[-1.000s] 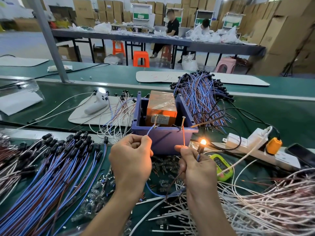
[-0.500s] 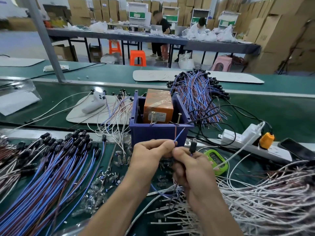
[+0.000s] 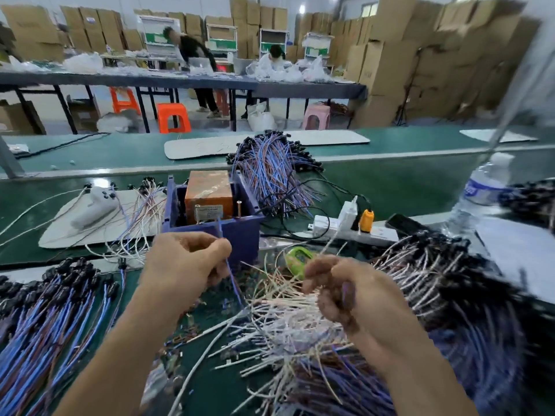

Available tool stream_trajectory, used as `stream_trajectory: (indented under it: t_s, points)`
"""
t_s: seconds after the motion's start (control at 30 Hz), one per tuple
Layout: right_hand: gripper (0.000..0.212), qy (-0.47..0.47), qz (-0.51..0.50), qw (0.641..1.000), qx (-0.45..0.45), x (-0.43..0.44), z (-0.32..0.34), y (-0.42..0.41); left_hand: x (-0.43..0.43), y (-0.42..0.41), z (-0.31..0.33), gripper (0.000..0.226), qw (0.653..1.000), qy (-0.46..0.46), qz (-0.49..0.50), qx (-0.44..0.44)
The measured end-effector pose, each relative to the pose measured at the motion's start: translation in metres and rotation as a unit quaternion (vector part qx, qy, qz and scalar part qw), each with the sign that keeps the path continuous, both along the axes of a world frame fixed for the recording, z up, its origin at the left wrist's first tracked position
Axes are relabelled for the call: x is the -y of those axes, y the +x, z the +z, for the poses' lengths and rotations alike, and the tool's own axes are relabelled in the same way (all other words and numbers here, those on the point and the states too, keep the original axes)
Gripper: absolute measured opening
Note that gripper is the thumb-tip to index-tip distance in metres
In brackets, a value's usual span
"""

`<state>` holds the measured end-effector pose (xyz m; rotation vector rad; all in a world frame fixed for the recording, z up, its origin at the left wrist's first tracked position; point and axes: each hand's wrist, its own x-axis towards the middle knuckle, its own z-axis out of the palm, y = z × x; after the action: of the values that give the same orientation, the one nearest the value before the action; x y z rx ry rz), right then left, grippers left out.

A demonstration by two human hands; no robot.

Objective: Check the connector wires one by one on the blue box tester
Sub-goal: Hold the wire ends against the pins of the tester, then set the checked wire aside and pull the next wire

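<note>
Before the blue box tester [image 3: 244, 231], the left grip [image 3: 183, 262] pinched a blue connector wire [image 3: 220, 228] pointing up at its rim; the blurred right grip [image 3: 342, 286], farther off, curled, its hold unclear.

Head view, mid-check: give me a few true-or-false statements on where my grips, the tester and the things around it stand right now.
1. The left-hand grip pinches a blue wire in front of the blue box tester. True.
2. An orange block sits inside the tester. True.
3. A lamp glows at the right-hand grip. False: no glow shows there; that grip is blurred, above the white wires.
4. The water bottle stands left of the tester. False: it stands far to its right.
5. The orange plug lies loose on the belt. False: it sits on the white power strip.
</note>
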<state>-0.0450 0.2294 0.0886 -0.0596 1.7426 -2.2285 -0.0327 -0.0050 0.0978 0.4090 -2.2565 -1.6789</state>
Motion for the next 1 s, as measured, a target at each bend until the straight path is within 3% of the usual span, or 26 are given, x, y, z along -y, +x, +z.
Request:
stream_trajectory:
  t_s: [0.1, 0.17, 0.3, 0.43, 0.5, 0.63, 0.73, 0.8, 0.87, 0.93, 1.0]
  points:
    - [0.043, 0.041, -0.069, 0.997, 0.005, -0.056, 0.004, 0.01, -0.003, 0.011, -0.001, 0.027, 0.996, -0.081, -0.03, 0.032]
    - [0.043, 0.084, -0.103, 0.991, 0.009, -0.089, 0.004, 0.015, -0.006, 0.017, -0.001, 0.022, 0.984, -0.121, -0.104, 0.083]
    - [0.035, 0.236, -0.097, 0.967, 0.019, -0.138, 0.003, 0.02, -0.036, 0.029, -0.005, 0.008, 0.892, -0.256, -0.328, 0.178]
    - [0.033, 0.367, -0.15, 0.918, 0.006, -0.162, 0.001, 0.02, -0.084, 0.03, -0.017, 0.003, 0.862, -0.317, -0.373, 0.129]
    - [0.035, 0.473, -0.182, 0.862, -0.01, -0.173, -0.003, 0.017, -0.107, 0.028, -0.022, 0.005, 0.849, -0.35, -0.383, 0.098]
    - [0.035, 0.686, -0.24, 0.685, -0.059, -0.187, -0.01, 0.016, -0.145, 0.026, -0.031, 0.012, 0.831, -0.402, -0.382, 0.043]
    - [0.035, 0.734, -0.254, 0.624, -0.086, -0.189, -0.015, 0.011, -0.163, 0.023, -0.039, 0.012, 0.824, -0.449, -0.346, -0.007]
    - [0.036, 0.735, -0.227, 0.631, -0.1, -0.193, -0.019, 0.006, -0.168, 0.022, -0.046, 0.015, 0.8, -0.498, -0.331, -0.044]
    - [0.036, 0.703, -0.198, 0.672, -0.121, -0.199, -0.019, 0.005, -0.17, 0.022, -0.052, 0.013, 0.787, -0.516, -0.33, -0.075]
    - [0.031, 0.652, -0.205, 0.716, -0.143, -0.207, -0.016, 0.012, -0.169, 0.02, -0.055, 0.013, 0.785, -0.511, -0.339, -0.085]
    - [0.017, 0.608, -0.253, 0.734, -0.165, -0.214, -0.015, 0.027, -0.17, 0.019, -0.055, 0.023, 0.793, -0.494, -0.348, -0.08]
